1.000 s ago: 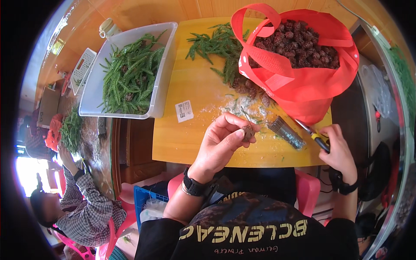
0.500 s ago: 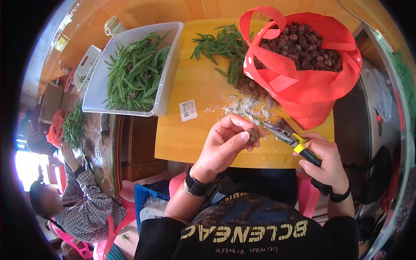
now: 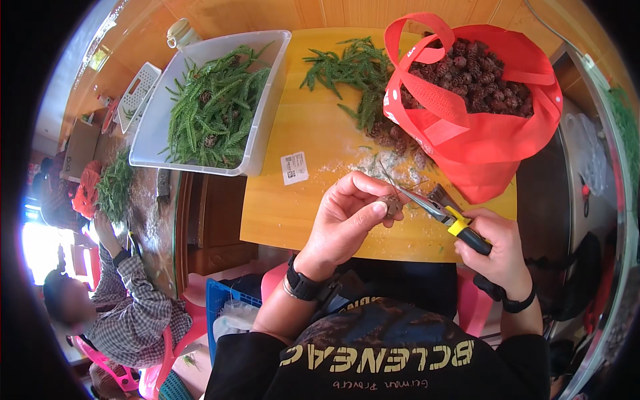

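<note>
Over the front of the yellow table (image 3: 320,230), my left hand (image 3: 352,217) pinches a small brown pine cone (image 3: 392,206) between thumb and fingers. A thin dark wire (image 3: 387,172) sticks up from the cone. My right hand (image 3: 492,250) is closed round the black and yellow handles of a pair of pliers (image 3: 460,225). The plier tips point left and reach the wire just above the cone; whether the jaws grip it I cannot make out. Behind my hands lie white flakes (image 3: 380,163) and a dark brush-like bundle (image 3: 441,196).
A red bag (image 3: 480,150) full of pine cones (image 3: 473,77) stands at the back right. Green sprigs (image 3: 353,70) lie beside it. At the left a clear plastic bin (image 3: 267,100) holds sprigs and cones. A white label (image 3: 294,168) lies on the table. Another person (image 3: 127,313) works at far left.
The plier tips have shifted slightly left and up towards the wire at the cone. The view has moved a little, so the bin and bag sit further right.
</note>
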### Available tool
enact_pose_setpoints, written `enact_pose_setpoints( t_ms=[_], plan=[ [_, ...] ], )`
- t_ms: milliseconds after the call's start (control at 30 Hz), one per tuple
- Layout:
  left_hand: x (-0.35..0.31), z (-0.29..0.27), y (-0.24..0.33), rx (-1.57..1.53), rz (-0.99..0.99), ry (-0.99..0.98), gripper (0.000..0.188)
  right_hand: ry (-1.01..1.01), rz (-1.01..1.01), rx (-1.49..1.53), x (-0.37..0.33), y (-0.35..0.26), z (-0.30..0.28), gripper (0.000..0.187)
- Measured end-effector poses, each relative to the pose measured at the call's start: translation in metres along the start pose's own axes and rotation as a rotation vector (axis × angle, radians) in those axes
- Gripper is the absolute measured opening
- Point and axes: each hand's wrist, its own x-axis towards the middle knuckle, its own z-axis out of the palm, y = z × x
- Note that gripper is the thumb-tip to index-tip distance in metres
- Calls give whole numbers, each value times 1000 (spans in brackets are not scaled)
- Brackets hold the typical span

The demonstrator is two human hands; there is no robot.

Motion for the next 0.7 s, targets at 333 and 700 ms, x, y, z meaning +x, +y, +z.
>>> enact_pose_setpoints(
  t_ms=[333, 700],
  plan=[
    [3, 3, -7, 152, 233, 79, 12, 179, -175, -205, 1, -5, 9, 18],
    [-4, 0, 4, 40, 45, -1, 15, -27, -119, -44, 10, -4, -1, 8]
  ],
)
